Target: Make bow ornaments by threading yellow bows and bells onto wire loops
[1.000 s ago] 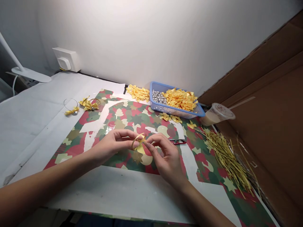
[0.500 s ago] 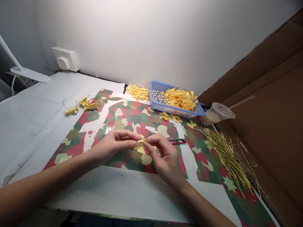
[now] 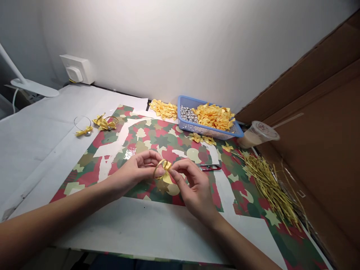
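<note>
Pinching yellow ribbon bow (image 3: 167,177) and wire ring (image 3: 155,172) between left hand (image 3: 142,167) and right hand (image 3: 196,183), nearer than blue basket (image 3: 194,129).

Wall (image 3: 157,48): brightest above the blue plastic basket (image 3: 206,132) — lit from overhead
Cardboard (image 3: 323,150): dim, right of the basket
Christmas-patterned paper (image 3: 161,141): glare patch, left of the basket
Corners: darkened — wide-angle stretch

On the left, a white oval-based stand (image 3: 35,88) is near a white wall box (image 3: 87,70) bearing a plug (image 3: 74,74), while on the right a lidded clear cup (image 3: 261,132) of pale drink (image 3: 249,140) sits beside brown cardboard (image 3: 320,150).
</note>
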### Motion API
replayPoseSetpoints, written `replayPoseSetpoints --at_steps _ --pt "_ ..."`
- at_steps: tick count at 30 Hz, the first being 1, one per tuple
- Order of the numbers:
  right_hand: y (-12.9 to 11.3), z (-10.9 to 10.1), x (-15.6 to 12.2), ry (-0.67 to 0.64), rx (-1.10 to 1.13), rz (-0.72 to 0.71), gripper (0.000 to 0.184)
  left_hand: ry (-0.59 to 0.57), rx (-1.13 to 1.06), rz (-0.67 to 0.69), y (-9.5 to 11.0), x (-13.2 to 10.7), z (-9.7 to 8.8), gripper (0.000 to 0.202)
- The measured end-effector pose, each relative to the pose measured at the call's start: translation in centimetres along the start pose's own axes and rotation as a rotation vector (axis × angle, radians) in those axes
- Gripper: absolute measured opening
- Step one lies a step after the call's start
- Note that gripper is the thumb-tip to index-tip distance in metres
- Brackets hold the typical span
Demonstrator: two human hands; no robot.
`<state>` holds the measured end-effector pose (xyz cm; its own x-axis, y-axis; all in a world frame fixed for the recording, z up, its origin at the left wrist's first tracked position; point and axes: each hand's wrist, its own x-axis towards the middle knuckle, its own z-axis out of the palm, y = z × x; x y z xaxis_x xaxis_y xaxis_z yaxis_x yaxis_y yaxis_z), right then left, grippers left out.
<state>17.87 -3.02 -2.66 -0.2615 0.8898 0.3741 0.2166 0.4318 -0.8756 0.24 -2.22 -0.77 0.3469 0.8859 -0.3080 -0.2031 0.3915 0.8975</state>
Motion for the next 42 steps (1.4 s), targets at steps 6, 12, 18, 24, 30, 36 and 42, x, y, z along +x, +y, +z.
replayPoseSetpoints --at_steps 6,12,18,24,30,36,42 --pt "0.0 0.1 0.0 0.006 -0.004 0.008 0.01 -0.017 -0.008 -0.004 -0.2 0.1 0.0 0.025" --pt "-0.1 -0.1 0.2 0.019 -0.023 -0.016 0.007 -0.012 -0.012 0.005 -0.1 0.2 -0.1 0.024" --pt "-0.4 -1.1 0.5 0.019 -0.076 -0.033 0.029 0.066 0.123 0.041 0.1 0.1 0.2 0.025" --pt "-0.4 -1.7 0.4 -0.089 0.033 -0.079 0.029 0.069 0.182 0.032 0.1 0.1 0.4 0.023" --pt "-0.3 -1.7 0.5 -0.085 0.083 -0.013 0.018 0.095 0.177 -0.016 0.6 0.0 0.6 0.024" --pt "-0.3 -1.4 0.9 -0.149 -0.119 -0.071 0.007 0.042 0.185 0.055 0.1 -0.1 0.5 0.024" --pt "0.1 -1.0 0.7 -0.183 -0.118 -0.15 0.016 0.001 0.181 0.059 -0.9 -0.1 0.3 0.022"
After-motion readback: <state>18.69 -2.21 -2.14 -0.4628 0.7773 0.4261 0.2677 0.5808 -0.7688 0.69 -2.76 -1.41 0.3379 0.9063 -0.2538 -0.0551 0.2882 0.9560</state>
